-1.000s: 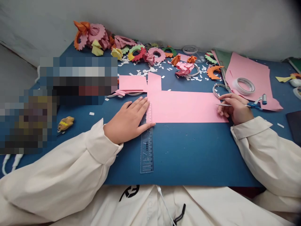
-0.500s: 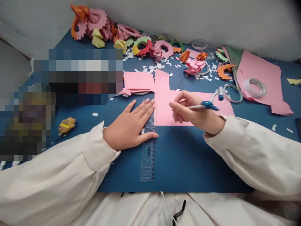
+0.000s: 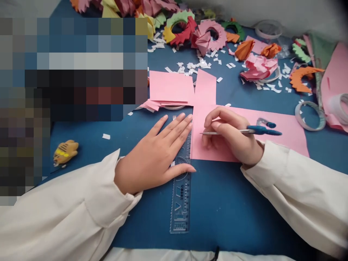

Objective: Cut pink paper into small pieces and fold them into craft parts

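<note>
My left hand (image 3: 160, 150) lies flat with fingers spread on a clear plastic ruler (image 3: 181, 195), which runs down the left edge of a long pink paper strip (image 3: 285, 132). My right hand (image 3: 231, 139) rests on the strip close to the ruler. It is closed on small blue-handled scissors (image 3: 258, 129), whose shut metal blades point left toward the ruler.
More pink sheets (image 3: 170, 87) lie just behind. Folded paper rings (image 3: 212, 32), white scraps and orange pieces (image 3: 303, 78) litter the back of the blue mat. Tape rolls (image 3: 310, 116) and a large pink sheet sit at right. A small yellow tiger figure (image 3: 65, 152) lies at left.
My right hand has carried the scissors from the strip's right end leftward to the ruler. The view has come closer and lower. My left hand has stayed on the ruler.
</note>
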Demonstrator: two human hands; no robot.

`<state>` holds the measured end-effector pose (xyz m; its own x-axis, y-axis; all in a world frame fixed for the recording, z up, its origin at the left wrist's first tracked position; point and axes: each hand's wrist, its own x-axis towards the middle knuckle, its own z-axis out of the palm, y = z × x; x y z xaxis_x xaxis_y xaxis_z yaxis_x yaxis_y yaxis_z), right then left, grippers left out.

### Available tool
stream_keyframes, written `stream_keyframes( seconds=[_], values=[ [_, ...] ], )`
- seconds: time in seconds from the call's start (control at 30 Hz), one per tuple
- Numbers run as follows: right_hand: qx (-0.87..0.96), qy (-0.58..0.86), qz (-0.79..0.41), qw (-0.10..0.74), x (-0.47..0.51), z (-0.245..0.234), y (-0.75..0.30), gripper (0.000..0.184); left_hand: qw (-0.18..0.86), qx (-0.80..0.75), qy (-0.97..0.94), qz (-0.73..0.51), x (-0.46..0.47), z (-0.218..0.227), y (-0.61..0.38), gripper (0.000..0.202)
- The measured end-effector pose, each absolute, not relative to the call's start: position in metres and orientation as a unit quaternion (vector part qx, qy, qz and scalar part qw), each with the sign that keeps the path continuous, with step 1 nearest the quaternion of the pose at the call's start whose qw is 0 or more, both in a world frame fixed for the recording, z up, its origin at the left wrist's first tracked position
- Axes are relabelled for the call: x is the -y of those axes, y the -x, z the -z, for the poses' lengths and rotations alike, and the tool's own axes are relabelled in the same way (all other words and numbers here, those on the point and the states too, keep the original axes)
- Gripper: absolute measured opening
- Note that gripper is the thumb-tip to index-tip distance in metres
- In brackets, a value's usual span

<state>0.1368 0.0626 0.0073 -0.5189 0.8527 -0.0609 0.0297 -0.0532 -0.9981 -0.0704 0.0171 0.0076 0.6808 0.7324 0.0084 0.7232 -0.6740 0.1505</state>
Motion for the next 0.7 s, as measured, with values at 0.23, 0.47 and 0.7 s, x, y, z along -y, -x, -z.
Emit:
stream_keyframes(
  seconds=[0.23,0.47,0.7],
  values=[
    [0.707,0.399,-0.508,0.288,-0.0609,-0.0117,-0.1372,0.017,0.082,-0.396,-0.914,-0.031,-0.0173,-0.0085,0.0711,0.074],
    [0.781,0.375,-0.427,0.259,-0.0617,-0.0123,-0.1390,0.018,0.108,-0.403,-0.909,-0.019,-0.0193,-0.0111,0.0702,0.076],
    [0.786,0.370,-0.424,0.255,-0.0614,-0.0123,-0.1401,0.017,0.105,-0.402,-0.909,-0.013,-0.0194,-0.0103,0.0717,0.076]
  ],
)
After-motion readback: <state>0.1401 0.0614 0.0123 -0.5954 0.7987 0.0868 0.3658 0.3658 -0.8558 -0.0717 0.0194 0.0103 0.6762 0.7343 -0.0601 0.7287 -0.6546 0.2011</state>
